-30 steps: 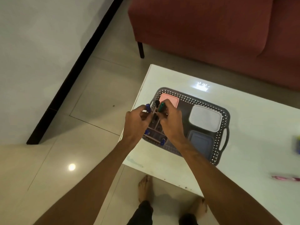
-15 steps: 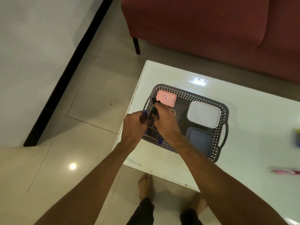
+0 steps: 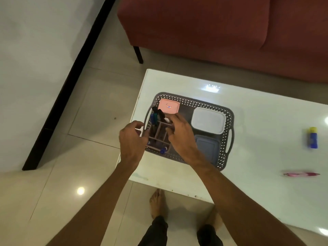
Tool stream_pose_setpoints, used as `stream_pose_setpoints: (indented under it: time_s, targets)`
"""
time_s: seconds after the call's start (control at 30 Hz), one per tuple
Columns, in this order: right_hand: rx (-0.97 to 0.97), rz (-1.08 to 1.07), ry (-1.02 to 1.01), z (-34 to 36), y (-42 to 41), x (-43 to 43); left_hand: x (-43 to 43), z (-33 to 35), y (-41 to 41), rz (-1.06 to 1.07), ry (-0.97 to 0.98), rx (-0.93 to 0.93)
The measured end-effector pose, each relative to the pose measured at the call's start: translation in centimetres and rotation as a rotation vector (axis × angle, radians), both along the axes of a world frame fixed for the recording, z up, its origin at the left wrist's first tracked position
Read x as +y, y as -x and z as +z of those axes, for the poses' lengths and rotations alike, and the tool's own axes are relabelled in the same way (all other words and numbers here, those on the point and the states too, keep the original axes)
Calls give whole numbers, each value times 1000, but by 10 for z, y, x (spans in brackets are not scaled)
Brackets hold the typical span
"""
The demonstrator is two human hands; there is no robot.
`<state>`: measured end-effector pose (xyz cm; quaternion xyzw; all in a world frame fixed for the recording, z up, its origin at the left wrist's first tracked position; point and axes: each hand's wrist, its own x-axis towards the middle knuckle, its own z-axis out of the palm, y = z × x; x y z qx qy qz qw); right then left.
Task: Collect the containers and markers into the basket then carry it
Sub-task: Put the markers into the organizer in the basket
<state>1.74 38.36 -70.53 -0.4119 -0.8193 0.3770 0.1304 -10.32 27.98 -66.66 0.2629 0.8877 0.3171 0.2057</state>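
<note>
A grey perforated basket (image 3: 195,102) sits on the left end of the white table (image 3: 257,121). It holds a pink container (image 3: 168,107), a white container (image 3: 208,120), a blue-grey container (image 3: 207,148) and a divided holder (image 3: 159,134). Several markers (image 3: 154,115) stand upright in the holder's far corner, and one blue-capped marker (image 3: 163,150) lies at its near end. My left hand (image 3: 132,141) hovers at the basket's left handle, fingers loosely curled and holding nothing. My right hand (image 3: 181,135) is over the holder with fingers apart, just clear of the markers.
A blue and yellow tube (image 3: 312,137) and a pink pen (image 3: 300,174) lie on the table to the right. A red sofa (image 3: 213,23) stands behind the table. My bare feet (image 3: 158,201) are at the table's near edge.
Both hands lowered the markers into the holder and let go. The hands have now drawn apart, and the markers stand on their own.
</note>
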Motion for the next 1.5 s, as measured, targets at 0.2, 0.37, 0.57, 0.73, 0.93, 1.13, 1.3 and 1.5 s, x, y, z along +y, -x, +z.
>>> stream_pose_setpoints:
  time_s: [0.2, 0.37, 0.57, 0.73, 0.93, 1.13, 1.3, 1.5]
  targets:
    - [75, -213, -12, 13, -84, 5, 17, 24, -64, -42, -185, 41]
    - [40, -413, -27, 14, -187, 22, 61, 17, -159, -307, -241, -34]
    - [36, -631, -24, 9, -305, 43, 108, 0, -276, -581, -206, -212]
    - [39, -881, 16, -6, -385, 57, 142, -28, -351, -736, -101, -209]
    - [61, -1027, 57, -33, -458, 72, 187, -56, -408, -872, -12, -174]
    - [18, -984, 56, -54, -504, 120, 232, -83, -459, -937, 40, -118]
    - [-16, -882, 23, -70, -513, 185, 241, -108, -488, -1025, 158, -27]
    - [-166, -667, 108, -90, -489, 247, 236, -139, -511, -1075, 189, 116]
